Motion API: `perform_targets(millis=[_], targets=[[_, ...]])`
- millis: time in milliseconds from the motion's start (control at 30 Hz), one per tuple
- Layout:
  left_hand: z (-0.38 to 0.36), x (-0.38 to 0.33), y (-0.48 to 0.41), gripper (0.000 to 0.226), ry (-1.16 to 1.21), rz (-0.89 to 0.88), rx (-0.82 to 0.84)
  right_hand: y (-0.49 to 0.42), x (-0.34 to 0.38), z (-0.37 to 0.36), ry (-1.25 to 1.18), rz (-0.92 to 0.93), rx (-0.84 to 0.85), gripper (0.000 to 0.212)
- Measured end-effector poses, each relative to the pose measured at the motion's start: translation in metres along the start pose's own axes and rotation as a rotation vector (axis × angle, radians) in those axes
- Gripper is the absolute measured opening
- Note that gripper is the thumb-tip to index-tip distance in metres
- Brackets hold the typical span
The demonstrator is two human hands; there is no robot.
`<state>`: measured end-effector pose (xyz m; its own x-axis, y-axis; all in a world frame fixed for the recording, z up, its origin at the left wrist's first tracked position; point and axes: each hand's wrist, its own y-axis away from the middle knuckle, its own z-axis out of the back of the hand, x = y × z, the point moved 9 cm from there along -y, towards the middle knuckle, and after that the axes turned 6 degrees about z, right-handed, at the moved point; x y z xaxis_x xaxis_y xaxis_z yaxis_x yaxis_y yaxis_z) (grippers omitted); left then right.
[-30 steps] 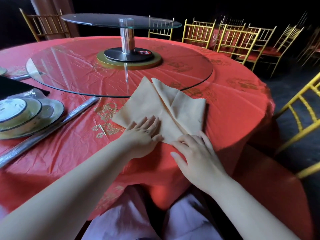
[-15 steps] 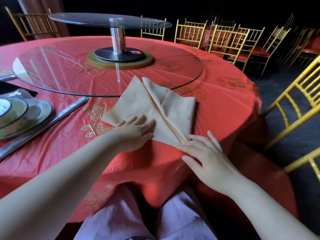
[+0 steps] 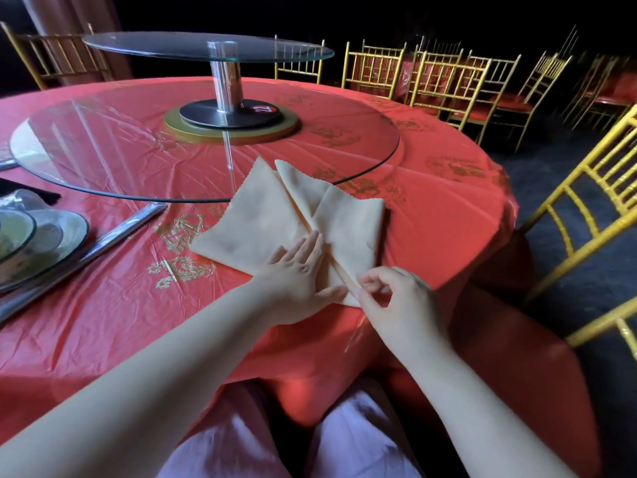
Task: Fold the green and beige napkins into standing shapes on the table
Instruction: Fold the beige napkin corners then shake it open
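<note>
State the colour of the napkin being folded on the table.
Beige: the napkin shows best in the head view.

Brightly lit tablecloth [image 3: 113, 315], glare on glass turntable [image 3: 113, 143], black surroundings, bowed edges.

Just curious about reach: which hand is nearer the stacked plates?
Left. The left hand lies flat on the beige napkin, toward the plates; the right hand pinches the napkin's corner farther off.

Glass turntable [image 3: 103, 150] centre; stacked plates [image 3: 51, 236] left; gold chairs [image 3: 451, 84] behind, right.
</note>
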<state>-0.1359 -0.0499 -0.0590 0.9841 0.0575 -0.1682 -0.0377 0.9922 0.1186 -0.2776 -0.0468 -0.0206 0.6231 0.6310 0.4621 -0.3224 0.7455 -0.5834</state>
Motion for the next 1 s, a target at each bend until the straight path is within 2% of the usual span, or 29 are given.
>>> perform_targets(millis=[267,500,700,900,1000], targets=[[-0.002,-0.003,-0.001,0.068,-0.036,-0.048,0.008,-0.005,0.009,0.002,0.050,0.097,0.019,0.013],[0.006,-0.009,0.000,0.066,-0.103,-0.102,-0.033,-0.008,0.019,0.001,0.096,0.186,0.022,0.013],[0.001,-0.011,-0.006,0.061,-0.134,-0.157,0.018,-0.004,0.014,-0.002,0.071,0.183,0.035,0.009],[-0.001,-0.009,-0.007,0.064,-0.124,-0.154,0.024,-0.011,-0.001,0.000,-0.120,0.113,0.138,0.021],[-0.001,-0.009,-0.006,0.064,-0.133,-0.151,0.026,-0.016,-0.009,-0.015,-0.093,0.116,0.315,0.028]])
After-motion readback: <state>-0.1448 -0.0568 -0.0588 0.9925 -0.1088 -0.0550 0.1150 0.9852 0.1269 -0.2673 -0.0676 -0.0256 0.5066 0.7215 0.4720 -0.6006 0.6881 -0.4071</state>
